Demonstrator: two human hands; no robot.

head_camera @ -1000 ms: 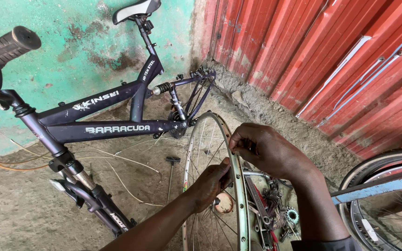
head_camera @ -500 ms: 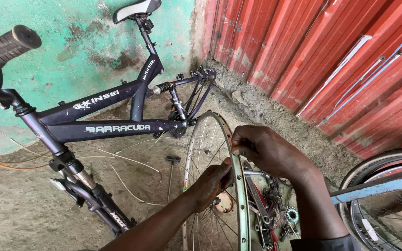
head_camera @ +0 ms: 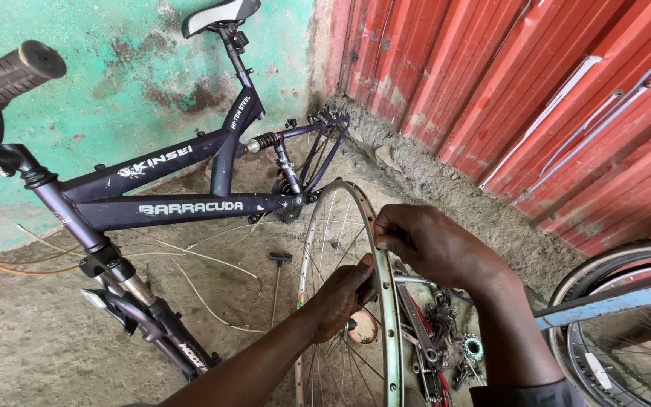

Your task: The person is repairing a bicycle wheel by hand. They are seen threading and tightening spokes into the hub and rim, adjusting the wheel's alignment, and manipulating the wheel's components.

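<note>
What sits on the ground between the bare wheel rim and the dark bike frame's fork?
Head view: a T-handled tool and loose pale cables lie on the dirt between rim and fork.

Bare concrete floor (head_camera: 39, 339) open left of the wheel rim (head_camera: 386, 316), dark bike frame (head_camera: 182, 207) crowding beyond it, parts pile (head_camera: 446, 347) and second wheel (head_camera: 619, 332) blocking its right, T-handle tool (head_camera: 276, 279) lying just left

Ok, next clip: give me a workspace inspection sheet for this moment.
Surface: bare concrete floor, dusty.
Job's things: upright bare wheel rim with spokes, no tyre.
Clutter: T-handle tool on the floor; sprockets and metal parts beside the rim.
Hands: left hand grips the rim; right hand at its far side.
Cables: loose cables across the floor.
Surroundings: dark bike frame, teal wall, red corrugated sheet, second wheel.
</note>
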